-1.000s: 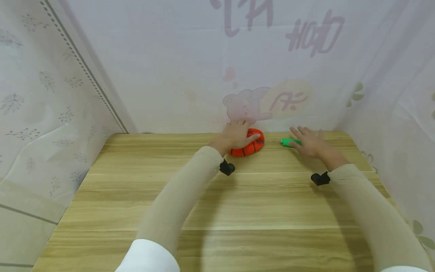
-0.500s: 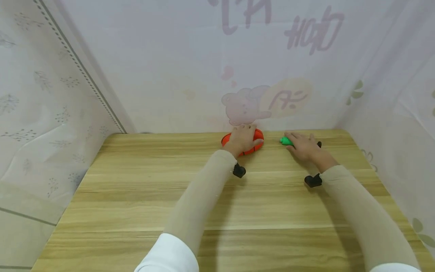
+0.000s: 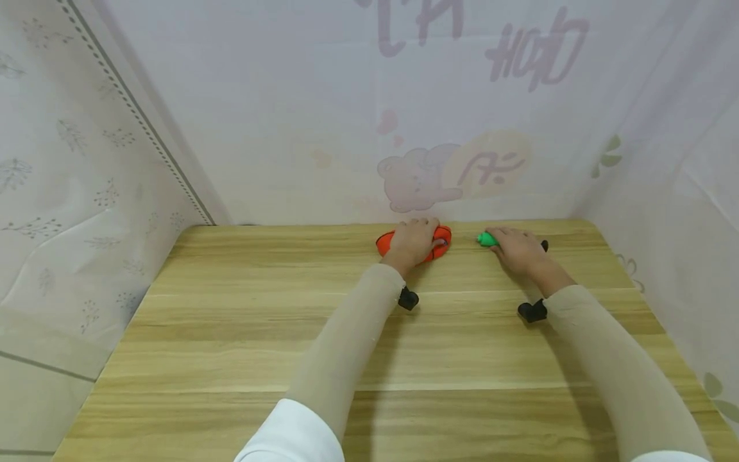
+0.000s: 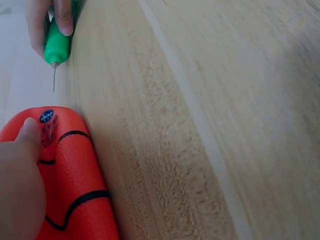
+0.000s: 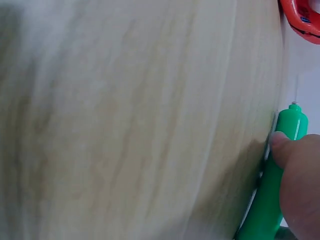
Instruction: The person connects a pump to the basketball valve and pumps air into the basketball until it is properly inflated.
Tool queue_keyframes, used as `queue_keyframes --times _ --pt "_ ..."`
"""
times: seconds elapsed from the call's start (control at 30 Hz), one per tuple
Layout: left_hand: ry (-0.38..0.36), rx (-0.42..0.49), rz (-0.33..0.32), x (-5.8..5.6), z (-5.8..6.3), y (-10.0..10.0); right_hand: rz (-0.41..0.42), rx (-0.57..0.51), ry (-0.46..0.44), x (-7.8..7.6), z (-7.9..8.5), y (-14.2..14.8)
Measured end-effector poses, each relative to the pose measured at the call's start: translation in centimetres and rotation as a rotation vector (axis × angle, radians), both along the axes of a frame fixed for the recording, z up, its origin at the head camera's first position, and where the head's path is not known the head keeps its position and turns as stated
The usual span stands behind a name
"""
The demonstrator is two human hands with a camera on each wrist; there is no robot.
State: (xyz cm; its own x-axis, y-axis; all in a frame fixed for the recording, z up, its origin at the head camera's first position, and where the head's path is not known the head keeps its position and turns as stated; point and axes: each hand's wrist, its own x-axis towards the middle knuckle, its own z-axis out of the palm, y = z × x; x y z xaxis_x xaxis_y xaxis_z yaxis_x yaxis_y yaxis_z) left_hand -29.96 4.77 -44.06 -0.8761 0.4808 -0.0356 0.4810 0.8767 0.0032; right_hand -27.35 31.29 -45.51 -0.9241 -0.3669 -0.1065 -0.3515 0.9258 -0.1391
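Note:
A soft, partly collapsed orange basketball (image 3: 383, 243) with black seams lies near the table's back edge. My left hand (image 3: 411, 241) grips it from above, the thumb pressing a dent into it close to a small dark blue round mark (image 4: 47, 116). To the right, my right hand (image 3: 521, 249) holds a green ball pump (image 3: 487, 239) around its body, and the pump's black end sticks out behind the hand. In the left wrist view a thin metal needle (image 4: 54, 79) on the pump's tip points toward the ball, with a gap between them.
Both things are on a wood-grain table (image 3: 231, 333). A pale printed cloth (image 3: 288, 128) hangs right behind the back edge, with more cloth at the left and right sides. Black wrist mounts (image 3: 532, 312) sit under both sleeves.
My left hand has moved right onto the ball and now grips it, denting it. My right hand has come down and left over the pump and closed around it.

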Motion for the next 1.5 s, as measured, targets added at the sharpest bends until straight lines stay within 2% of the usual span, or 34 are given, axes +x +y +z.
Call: queue_keyframes --times 0.2,0.37,0.53,0.7,0.77,0.9,1.13,1.33,1.5 --pt "0.015 0.079 -0.05 -0.1 0.1 -0.4 0.005 -0.009 0.034 0.3 0.2 0.2" --pt "0.005 0.126 -0.139 0.0 1.0 -1.5 0.038 -0.02 0.065 0.9 0.9 0.4" --pt "-0.002 0.222 -0.228 -0.1 2.4 -3.9 0.078 -0.036 0.113 1.6 1.9 0.7" --pt "-0.043 0.324 -0.282 0.1 3.4 -6.7 0.135 -0.018 0.175 2.6 2.7 1.0" --pt "-0.056 0.351 -0.306 0.5 3.9 -7.7 0.155 -0.019 0.2 3.2 3.2 0.9" --pt "-0.03 0.369 -0.375 1.7 4.9 -9.2 0.201 -0.039 0.256 4.6 4.1 0.3" --pt "0.1 0.368 -0.48 4.2 5.9 -10.1 0.254 -0.09 0.343 7.7 5.3 -1.6" --pt "0.15 0.387 -0.473 5.5 6.0 -10.3 0.264 -0.096 0.39 10.0 6.1 -3.7" --pt "0.166 0.386 -0.459 6.1 5.8 -10.5 0.243 -0.082 0.391 11.0 6.3 -5.4"
